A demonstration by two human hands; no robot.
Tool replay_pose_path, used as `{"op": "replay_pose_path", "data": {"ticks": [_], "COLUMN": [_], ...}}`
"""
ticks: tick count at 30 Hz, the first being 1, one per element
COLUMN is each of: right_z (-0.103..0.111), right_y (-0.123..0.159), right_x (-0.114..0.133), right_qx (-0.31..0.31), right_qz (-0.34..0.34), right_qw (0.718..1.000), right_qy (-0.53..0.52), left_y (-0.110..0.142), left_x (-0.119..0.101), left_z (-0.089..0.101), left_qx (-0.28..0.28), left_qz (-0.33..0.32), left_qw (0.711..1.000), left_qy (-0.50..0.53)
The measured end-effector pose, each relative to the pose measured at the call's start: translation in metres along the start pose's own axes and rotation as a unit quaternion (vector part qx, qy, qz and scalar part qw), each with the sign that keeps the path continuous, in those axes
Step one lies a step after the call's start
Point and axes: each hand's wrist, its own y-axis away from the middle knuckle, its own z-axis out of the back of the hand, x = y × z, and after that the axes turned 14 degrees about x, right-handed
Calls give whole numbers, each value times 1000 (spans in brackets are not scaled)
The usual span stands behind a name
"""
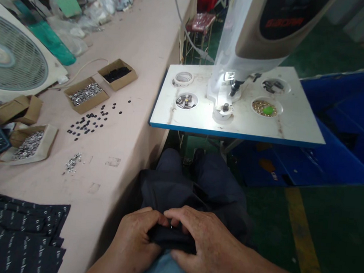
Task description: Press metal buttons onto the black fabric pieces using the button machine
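Low in front of my body, both hands are closed on a dark garment lying across my lap. My left hand grips its folded edge from the left, thumb and finger pinched near the top. From the right, my right hand pinches the same edge, its index fingertip almost meeting the left one. A tiny shiny metal bit shows between the fingertips; its kind is too small to tell. Beyond my knees stands a snap-fastening press on a white board.
On the pink table at left lie boxes of metal parts and black pieces, loose black discs, small silver parts, printed dark fabric and a fan. Blue bins stand at right.
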Motion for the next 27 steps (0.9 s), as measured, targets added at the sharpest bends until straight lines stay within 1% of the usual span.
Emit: {"op": "replay_pose_path", "data": {"ticks": [3,6,12,17,21,24,27], "right_z": [-1,0,8,19,25,26,28], "right_y": [-5,-11,-20,-25,-26,-25,-24], "right_x": [-6,-10,-12,-7,-9,-12,-14], "right_qx": [-13,-17,-27,19,40,56,58], "right_qz": [14,12,7,-12,-40,-59,-63], "right_qw": [1000,1000,999,988,977,969,967], "right_qy": [-14,-15,-42,-150,-206,-232,-239], "left_y": [-3,-9,-18,-24,-26,-26,-26], "left_x": [-3,-6,-8,-16,-19,-17,-15], "left_z": [4,8,20,35,41,40,37], "left_qx": [38,74,132,199,221,228,226], "left_qz": [59,92,108,117,116,123,131], "left_qw": [997,992,975,951,940,936,937], "left_qy": [17,43,141,207,234,240,230]}}
